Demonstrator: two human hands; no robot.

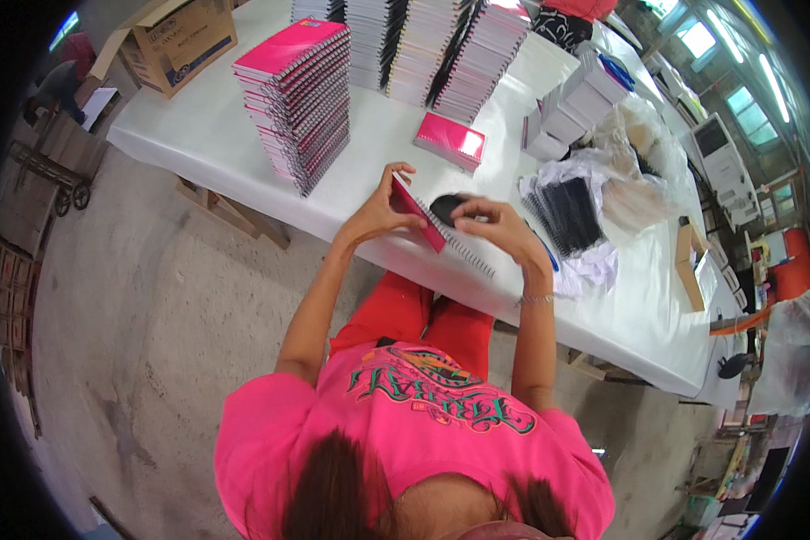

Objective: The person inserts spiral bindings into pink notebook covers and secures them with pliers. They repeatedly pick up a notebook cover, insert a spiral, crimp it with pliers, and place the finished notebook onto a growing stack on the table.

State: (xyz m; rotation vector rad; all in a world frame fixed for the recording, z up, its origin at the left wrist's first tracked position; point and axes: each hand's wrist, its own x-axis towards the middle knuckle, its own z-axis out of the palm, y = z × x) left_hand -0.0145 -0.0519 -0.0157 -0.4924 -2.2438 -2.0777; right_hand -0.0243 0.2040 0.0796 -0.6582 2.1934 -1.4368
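My left hand [380,214] grips a pink-covered notebook [432,236] by its side, tilted up over the table's near edge. A metal spiral coil [471,256] runs along the notebook's edge and sticks out past its near end. My right hand [502,229] has its fingers closed on a black rounded object [443,210], held against or just beside the coil; the exact contact is hidden. Just beyond lies a small pile of pink notebooks [450,139]. Farther left stands a tall stack of pink spiral notebooks [295,108].
More tall notebook stacks [414,54] stand at the back of the white table [184,126]. To the right, black spiral coils [569,216] lie on crumpled plastic, near white paper blocks [580,99]. A cardboard box [184,45] sits at the far left corner.
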